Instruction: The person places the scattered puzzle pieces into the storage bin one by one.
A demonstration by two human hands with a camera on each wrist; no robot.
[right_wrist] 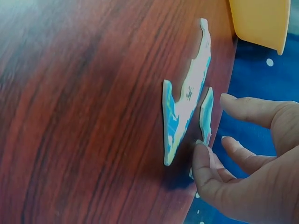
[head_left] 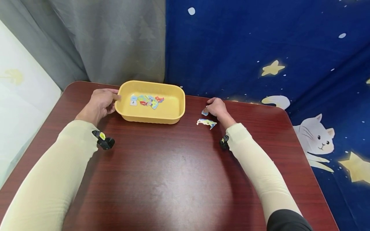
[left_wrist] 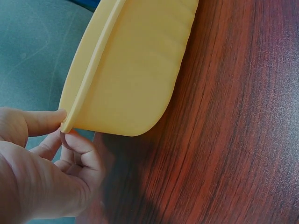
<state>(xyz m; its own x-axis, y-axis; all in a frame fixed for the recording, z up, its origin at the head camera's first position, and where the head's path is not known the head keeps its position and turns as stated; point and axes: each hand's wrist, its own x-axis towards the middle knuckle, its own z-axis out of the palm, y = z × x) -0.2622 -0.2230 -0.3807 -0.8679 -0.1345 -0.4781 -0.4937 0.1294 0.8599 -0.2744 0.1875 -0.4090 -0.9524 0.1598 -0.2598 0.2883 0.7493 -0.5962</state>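
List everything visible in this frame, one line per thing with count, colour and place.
tray: one, yellow, far left part of the table, rim held by the left grip.
puzzle pieces in tray: several, multicoloured, on the tray floor; exact count unclear.
large puzzle piece: one, blue and white, on the table right of the tray.
small puzzle piece: one, blue, at the right grip's fingertips.
table: one, dark red wood grain.
curtain: one, grey, behind the table.
backdrop: one, blue with stars and a cat.
sleeves: two, cream.
left grip: pinches the tray rim.
right grip: touches the small piece.

The prints on the puzzle pieces (head_left: 147, 100) in the tray (head_left: 173, 109) are too small to tell.
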